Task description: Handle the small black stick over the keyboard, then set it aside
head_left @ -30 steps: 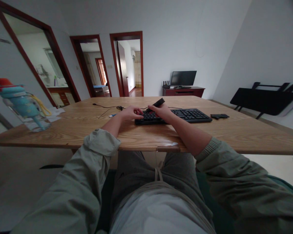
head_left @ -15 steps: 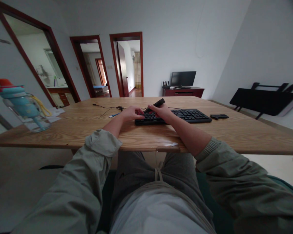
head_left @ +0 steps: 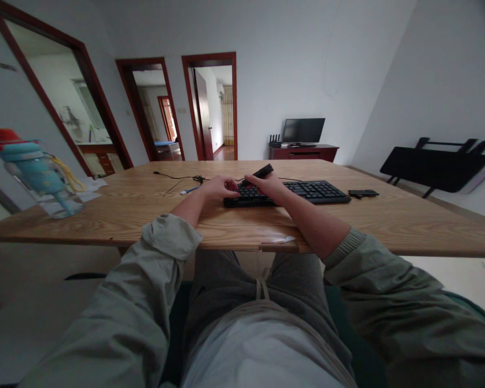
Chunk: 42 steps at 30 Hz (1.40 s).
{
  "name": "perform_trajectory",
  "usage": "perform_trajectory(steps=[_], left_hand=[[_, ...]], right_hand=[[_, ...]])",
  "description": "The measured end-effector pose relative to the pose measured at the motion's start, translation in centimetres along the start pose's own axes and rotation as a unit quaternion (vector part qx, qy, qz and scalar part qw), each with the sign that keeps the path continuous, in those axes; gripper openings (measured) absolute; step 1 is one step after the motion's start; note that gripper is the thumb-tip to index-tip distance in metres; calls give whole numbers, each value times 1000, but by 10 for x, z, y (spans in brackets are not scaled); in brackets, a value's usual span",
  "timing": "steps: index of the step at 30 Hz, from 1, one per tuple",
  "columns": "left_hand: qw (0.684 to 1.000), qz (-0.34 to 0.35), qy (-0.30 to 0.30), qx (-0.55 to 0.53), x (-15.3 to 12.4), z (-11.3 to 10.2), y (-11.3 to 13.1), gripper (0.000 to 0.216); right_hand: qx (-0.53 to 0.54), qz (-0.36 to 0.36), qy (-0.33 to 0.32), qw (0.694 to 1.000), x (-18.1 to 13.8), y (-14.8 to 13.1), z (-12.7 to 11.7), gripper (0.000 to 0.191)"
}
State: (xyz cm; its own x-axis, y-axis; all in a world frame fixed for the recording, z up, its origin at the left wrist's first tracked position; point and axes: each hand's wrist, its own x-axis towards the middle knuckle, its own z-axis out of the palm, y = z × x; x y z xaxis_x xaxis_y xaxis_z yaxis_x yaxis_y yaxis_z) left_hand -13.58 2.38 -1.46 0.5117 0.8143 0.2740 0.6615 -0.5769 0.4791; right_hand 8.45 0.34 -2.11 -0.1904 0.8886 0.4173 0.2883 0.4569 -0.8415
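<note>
A black keyboard (head_left: pixel 319 191) lies on the wooden table in front of me. My right hand (head_left: pixel 270 186) is closed around a dark, stick-shaped object (head_left: pixel 263 171), held tilted over the keyboard's left half; its far end points up and to the right. What its lower end touches is hidden by my fingers. At the keyboard's left end rests my left hand (head_left: pixel 219 188), its fingers bent and gripping the keyboard near its upper left corner. Whether something small is pinched in those fingers cannot be made out.
A blue bottle with a red lid (head_left: pixel 36 167) stands on the left of the table (head_left: pixel 117 215). Behind my left hand lie a thin black cable (head_left: pixel 173 177) and a blue-and-white plug (head_left: pixel 189 191). A flat black item (head_left: pixel 362 193) sits right of the keyboard.
</note>
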Motion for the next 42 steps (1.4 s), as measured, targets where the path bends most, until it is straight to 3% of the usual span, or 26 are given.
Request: perform_trajectory(steps=[10, 19, 28, 35, 42], left_hand=[[1000, -2, -12, -8, -1, -2, -2, 35], [1000, -7, 16, -1, -1, -4, -3, 35], [998, -22, -25, -49, -10, -14, 8, 47], [998, -35, -40, -24, -14, -19, 12, 36], [997, -50, -61, -4, -14, -16, 9, 28]], right_hand=[[-23, 1, 7, 1000, 2, 2, 0, 42], [-66, -4, -1, 998, 6, 8, -2, 43], [-51, -29, -1, 998, 5, 6, -1, 47], [-91, -78, -47, 992, 7, 5, -3, 35], [-171, -51, -48, 983, 0, -6, -5, 32]])
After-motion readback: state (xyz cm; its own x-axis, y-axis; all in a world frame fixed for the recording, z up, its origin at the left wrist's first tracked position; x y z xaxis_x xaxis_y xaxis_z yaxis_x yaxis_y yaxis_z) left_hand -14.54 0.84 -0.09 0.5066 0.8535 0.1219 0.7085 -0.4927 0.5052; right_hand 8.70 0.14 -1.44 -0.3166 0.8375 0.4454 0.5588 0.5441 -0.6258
